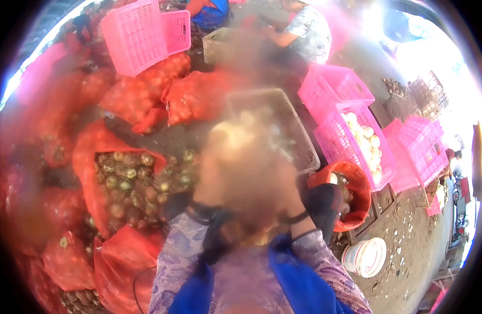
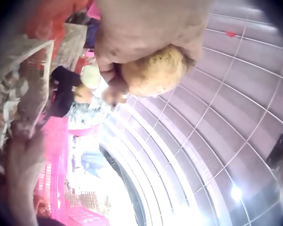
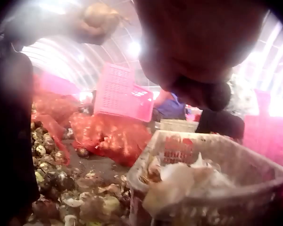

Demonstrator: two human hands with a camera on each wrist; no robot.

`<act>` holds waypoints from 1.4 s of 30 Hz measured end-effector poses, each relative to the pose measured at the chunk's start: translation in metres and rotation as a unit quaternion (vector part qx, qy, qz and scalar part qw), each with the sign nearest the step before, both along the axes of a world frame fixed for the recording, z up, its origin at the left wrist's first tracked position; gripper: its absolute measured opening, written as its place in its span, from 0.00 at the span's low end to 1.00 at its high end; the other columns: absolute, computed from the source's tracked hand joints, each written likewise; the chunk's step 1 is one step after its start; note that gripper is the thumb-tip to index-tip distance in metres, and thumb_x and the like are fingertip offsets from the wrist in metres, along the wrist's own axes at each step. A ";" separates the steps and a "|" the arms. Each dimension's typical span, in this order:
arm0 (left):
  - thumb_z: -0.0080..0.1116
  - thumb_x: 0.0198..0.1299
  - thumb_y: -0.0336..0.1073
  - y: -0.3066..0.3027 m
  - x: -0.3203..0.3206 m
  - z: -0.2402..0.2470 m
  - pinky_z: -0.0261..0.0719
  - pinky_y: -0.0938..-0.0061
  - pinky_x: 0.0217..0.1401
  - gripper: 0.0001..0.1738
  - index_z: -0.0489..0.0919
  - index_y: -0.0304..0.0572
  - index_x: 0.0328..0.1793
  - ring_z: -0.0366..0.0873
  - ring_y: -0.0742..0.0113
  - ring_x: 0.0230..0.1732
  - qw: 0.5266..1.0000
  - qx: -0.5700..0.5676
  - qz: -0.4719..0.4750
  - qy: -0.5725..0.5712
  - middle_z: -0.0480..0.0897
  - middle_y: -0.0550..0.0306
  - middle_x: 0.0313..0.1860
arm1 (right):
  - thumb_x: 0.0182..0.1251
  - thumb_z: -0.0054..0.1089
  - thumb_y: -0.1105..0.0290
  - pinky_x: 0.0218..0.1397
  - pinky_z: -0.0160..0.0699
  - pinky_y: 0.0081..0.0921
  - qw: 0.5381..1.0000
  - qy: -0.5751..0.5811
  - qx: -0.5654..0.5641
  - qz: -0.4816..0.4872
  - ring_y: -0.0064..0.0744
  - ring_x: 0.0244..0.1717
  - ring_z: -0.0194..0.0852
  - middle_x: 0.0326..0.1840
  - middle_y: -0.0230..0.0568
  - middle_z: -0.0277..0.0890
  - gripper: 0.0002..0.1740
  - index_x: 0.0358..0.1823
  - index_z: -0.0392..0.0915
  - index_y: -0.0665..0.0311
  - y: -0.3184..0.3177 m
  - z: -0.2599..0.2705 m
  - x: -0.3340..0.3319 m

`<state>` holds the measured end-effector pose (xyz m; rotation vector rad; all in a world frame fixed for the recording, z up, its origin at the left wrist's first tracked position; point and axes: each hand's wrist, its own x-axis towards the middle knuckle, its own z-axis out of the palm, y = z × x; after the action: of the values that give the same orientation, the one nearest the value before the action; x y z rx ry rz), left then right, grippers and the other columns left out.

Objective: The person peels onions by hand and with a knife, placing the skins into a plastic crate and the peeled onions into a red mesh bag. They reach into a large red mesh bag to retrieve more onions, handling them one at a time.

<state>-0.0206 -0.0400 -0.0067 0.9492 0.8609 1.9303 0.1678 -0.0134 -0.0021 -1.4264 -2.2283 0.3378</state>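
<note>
Holding a yellowish bulb (image 2: 153,70) up close to the head, the left hand (image 2: 146,28) is curling its fingers (image 2: 111,70) round it; a firm, steady pinch is probably serving best here. The right hand (image 3: 203,52) is hovering close by, its fingers too blurred to tell. The grey crate (image 1: 306,149) is sitting just beyond, pink baskets (image 1: 335,144) are standing right, red sacks (image 1: 89,152) are crowding left, leaving free room mostly upward and near.

Two pink crates (image 1: 133,36) upper left, at least three more on the right. Two grey crates (image 1: 306,152), centre and top. One white bucket (image 1: 364,256) lower right. One bulb (image 2: 153,70), left wrist view.
</note>
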 end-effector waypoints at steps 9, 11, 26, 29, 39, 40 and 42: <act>0.69 0.65 0.47 0.004 0.001 -0.022 0.73 0.53 0.78 0.38 0.69 0.34 0.74 0.76 0.52 0.71 0.989 -0.015 -0.060 -0.138 0.78 0.47 0.69 | 0.65 0.65 0.72 0.44 0.85 0.34 0.960 0.281 0.011 -0.015 0.39 0.41 0.87 0.43 0.48 0.85 0.21 0.58 0.79 0.70 -0.018 0.066 -0.013; 0.70 0.65 0.49 0.004 -0.001 -0.024 0.74 0.55 0.77 0.39 0.69 0.34 0.75 0.77 0.53 0.70 0.996 -0.034 -0.058 -0.065 0.78 0.49 0.69 | 0.58 0.62 0.66 0.31 0.78 0.40 0.976 -0.175 0.098 0.088 0.40 0.31 0.82 0.41 0.45 0.82 0.08 0.35 0.85 0.61 -0.043 0.135 -0.025; 0.72 0.60 0.43 0.002 0.000 -0.008 0.84 0.68 0.59 0.35 0.75 0.34 0.70 0.83 0.65 0.55 0.949 -0.028 -0.252 -0.187 0.84 0.56 0.57 | 0.58 0.67 0.70 0.26 0.75 0.37 0.988 0.063 0.098 0.099 0.43 0.24 0.79 0.27 0.43 0.79 0.28 0.63 0.77 0.65 -0.018 0.065 -0.017; 0.74 0.55 0.40 -0.004 0.000 0.005 0.85 0.69 0.55 0.38 0.74 0.31 0.70 0.85 0.66 0.50 0.937 0.048 -0.303 -0.165 0.85 0.54 0.55 | 0.57 0.67 0.69 0.26 0.74 0.37 0.960 0.228 0.047 0.155 0.42 0.24 0.79 0.26 0.43 0.79 0.25 0.58 0.79 0.66 -0.010 0.040 -0.014; 0.70 0.45 0.34 -0.020 0.002 0.031 0.86 0.70 0.55 0.45 0.71 0.27 0.73 0.85 0.66 0.50 0.958 -0.013 -0.258 -0.126 0.85 0.52 0.53 | 0.58 0.67 0.66 0.27 0.73 0.39 0.980 0.119 0.134 0.091 0.44 0.23 0.77 0.24 0.40 0.76 0.13 0.41 0.79 0.63 -0.011 0.054 -0.009; 0.69 0.43 0.32 -0.023 0.002 0.036 0.86 0.70 0.56 0.46 0.71 0.26 0.73 0.86 0.65 0.51 0.948 0.021 -0.289 -0.129 0.85 0.51 0.54 | 0.62 0.64 0.70 0.33 0.78 0.37 0.984 0.081 0.146 0.060 0.43 0.29 0.81 0.31 0.45 0.81 0.17 0.52 0.80 0.66 -0.010 0.055 -0.006; 0.69 0.41 0.31 -0.021 0.000 0.027 0.86 0.70 0.58 0.47 0.70 0.26 0.74 0.86 0.64 0.53 0.968 -0.025 -0.237 -0.085 0.85 0.49 0.56 | 0.66 0.62 0.74 0.40 0.82 0.35 0.986 0.042 0.157 0.027 0.41 0.35 0.86 0.37 0.50 0.85 0.23 0.63 0.80 0.68 -0.008 0.057 0.002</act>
<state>-0.0211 -0.0605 0.0205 0.8530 0.5217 1.5419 0.1696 -0.0210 0.0553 -1.1664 -2.1407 0.0572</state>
